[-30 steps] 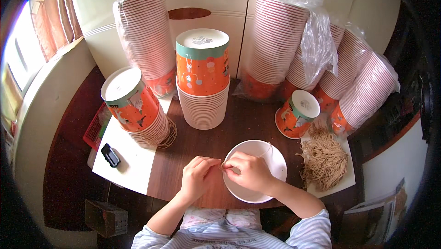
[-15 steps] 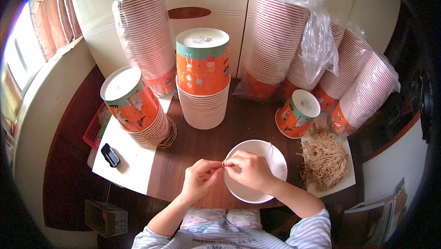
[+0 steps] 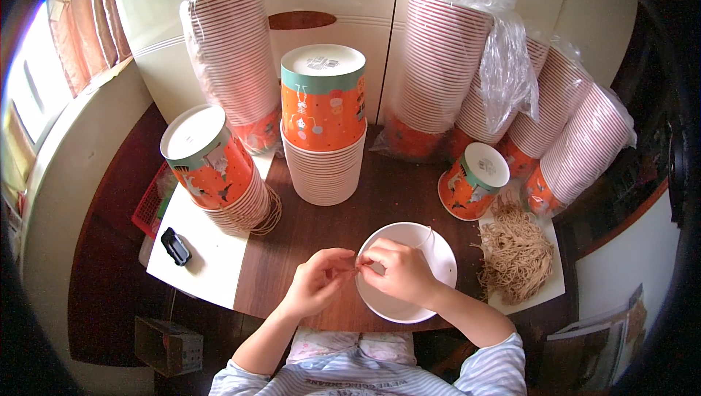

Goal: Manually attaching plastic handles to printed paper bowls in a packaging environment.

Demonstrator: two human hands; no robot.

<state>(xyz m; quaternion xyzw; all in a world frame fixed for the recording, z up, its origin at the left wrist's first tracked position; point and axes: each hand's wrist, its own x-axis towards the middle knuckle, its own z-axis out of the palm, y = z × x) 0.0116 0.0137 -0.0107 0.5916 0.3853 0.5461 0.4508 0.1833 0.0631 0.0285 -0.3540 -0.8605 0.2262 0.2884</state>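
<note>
A white paper cup [image 3: 441, 253] stands open side up on the brown table's front edge. My right hand [image 3: 402, 273] lies over its left half. My left hand [image 3: 319, 281] is just left of the cup. The fingertips of both hands meet and pinch a thin pale cord [image 3: 428, 238], which curves up over the cup's far rim. A loose heap of tan cords [image 3: 515, 254] lies on a white sheet to the right of the cup.
Tall sleeves of nested orange and white cups [image 3: 232, 67] lean against the back wall, some in clear plastic [image 3: 504, 67]. Shorter upside-down cup stacks [image 3: 323, 126] stand mid-table. One tipped cup [image 3: 473, 180] lies right. A small black object [image 3: 175, 246] rests on white paper at left.
My fingers have shifted a little at the pinch point. Nothing else has moved.
</note>
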